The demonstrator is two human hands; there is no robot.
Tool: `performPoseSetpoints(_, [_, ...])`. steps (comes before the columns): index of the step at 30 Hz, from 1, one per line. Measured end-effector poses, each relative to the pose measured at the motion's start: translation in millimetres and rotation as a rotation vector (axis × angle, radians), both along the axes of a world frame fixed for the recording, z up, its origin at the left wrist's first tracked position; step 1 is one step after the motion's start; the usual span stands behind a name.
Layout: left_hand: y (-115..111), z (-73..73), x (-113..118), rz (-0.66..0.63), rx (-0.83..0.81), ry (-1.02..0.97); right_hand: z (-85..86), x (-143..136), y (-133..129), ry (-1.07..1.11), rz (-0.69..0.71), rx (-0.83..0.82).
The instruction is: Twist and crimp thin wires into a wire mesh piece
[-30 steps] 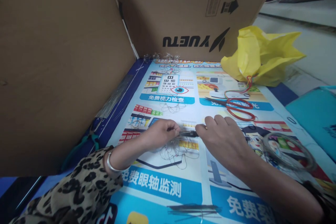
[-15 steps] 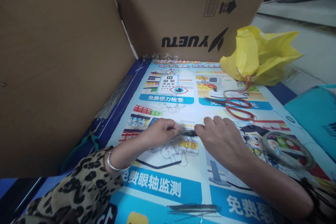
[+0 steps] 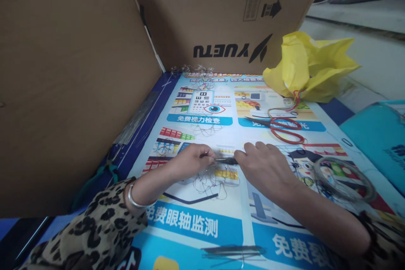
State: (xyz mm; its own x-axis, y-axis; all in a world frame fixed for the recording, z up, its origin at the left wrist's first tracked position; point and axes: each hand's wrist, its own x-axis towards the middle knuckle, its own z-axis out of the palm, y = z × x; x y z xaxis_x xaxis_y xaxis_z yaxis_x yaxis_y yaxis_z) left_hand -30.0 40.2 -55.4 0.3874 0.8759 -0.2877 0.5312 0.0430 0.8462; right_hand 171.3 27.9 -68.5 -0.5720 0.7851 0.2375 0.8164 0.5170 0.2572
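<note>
My left hand [image 3: 194, 161] is closed in a pinch on a thin wire [image 3: 210, 168], most of which the fingers hide. My right hand [image 3: 264, 168] is wrapped round a pair of pliers [image 3: 228, 160]; their dark, narrow jaws point left and reach the left fingertips. The fist covers the handles. Below the hands, a tangle of thin bent wire [image 3: 211, 184] lies on the printed poster [image 3: 230, 219]. Closer to me is a bundle of straight, dark wire pieces [image 3: 234, 251].
Red-handled scissors [image 3: 286, 130] and a yellow bag [image 3: 303, 67] lie at the right, with a wire coil [image 3: 344, 179] nearer. Teal pliers [image 3: 109, 169] rest at left. Cardboard walls [image 3: 221, 17] stand behind and left. More looped wires [image 3: 204, 76] lie at the back.
Both hands keep their grip and almost the same position. The whole view has shifted slightly.
</note>
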Motion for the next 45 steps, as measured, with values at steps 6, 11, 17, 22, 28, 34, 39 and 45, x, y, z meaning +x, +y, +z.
performPoseSetpoints(6, [0, -0.4, 0, -0.008, -0.002, 0.005, 0.9, 1, -1, 0.012, 0.000, 0.004])
performPoseSetpoints(11, [-1, 0.4, -1, 0.002, -0.012, 0.000, -3.8, 1, -2, 0.042, 0.006, 0.025])
performPoseSetpoints(17, [0, -2.4, -3, -0.008, 0.036, 0.010, -3.1, 1, -2, 0.037, -0.020, 0.001])
performPoseSetpoints(22, [0, -3.6, -3, -0.015, 0.065, 0.011, -1.5, 1, -4, 0.041, -0.018, -0.007])
performPoseSetpoints(28, [0, -8.3, -5, -0.015, 0.090, -0.030, -2.1, 1, -5, 0.058, 0.005, 0.012])
performPoseSetpoints(34, [-1, -12.9, -6, 0.046, 0.064, -0.052, -0.7, 1, -6, 0.046, -0.001, 0.009])
performPoseSetpoints(39, [-1, -11.5, -4, 0.050, 0.077, -0.071, 1.6, 1, -6, 0.037, -0.008, -0.003])
performPoseSetpoints(45, [0, -12.5, -5, 0.044, 0.048, -0.179, 1.3, 3, -6, 0.025, -0.018, -0.037])
